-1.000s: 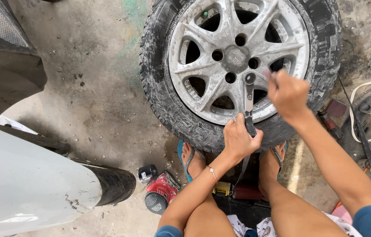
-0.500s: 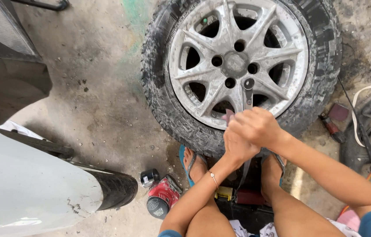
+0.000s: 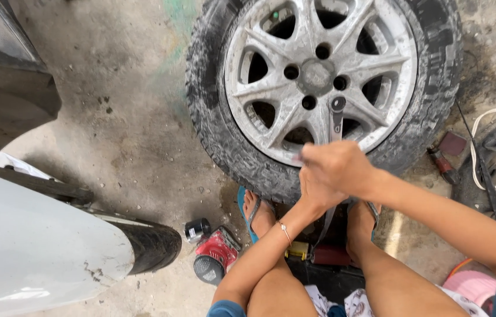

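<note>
Landmark: a car wheel (image 3: 318, 88) lying flat on the concrete floor (image 3: 125, 129), a dusty silver alloy rim (image 3: 277, 126) inside a worn, cracked tyre (image 3: 213, 126).
Tool: a flat metal wrench (image 3: 336, 120) stands with its ring end at the lower right lug hole of the rim, its shank running down toward the person, across the rim's near edge.
Right hand: the right hand (image 3: 337, 167) is clenched around the lower part of the wrench shank, over the near edge of the tyre.
Left hand: the left hand (image 3: 314, 194) sits just under the right one, touching it and curled closed; whether it grasps the wrench itself or only braces the other hand cannot be told, since the right hand covers it.
Stance: the person squats at the near side of the wheel, both feet in blue sandals (image 3: 247, 208) tucked against the tyre.
Progress: judging by the frame, the wrench is seated and both hands are loaded on it, so the work at that one lug hole is under way. The other lug holes (image 3: 291, 71) look dark and empty. No loose nut or bolt shows on the rim.
Nearby left of wheel: a white car body panel (image 3: 31, 246) with a dark tyre beneath, and a red power tool (image 3: 216, 255) beside a small black can (image 3: 197, 229).
Nearby right of wheel: cables and hand tools (image 3: 486, 170) on the dirty floor.
</note>
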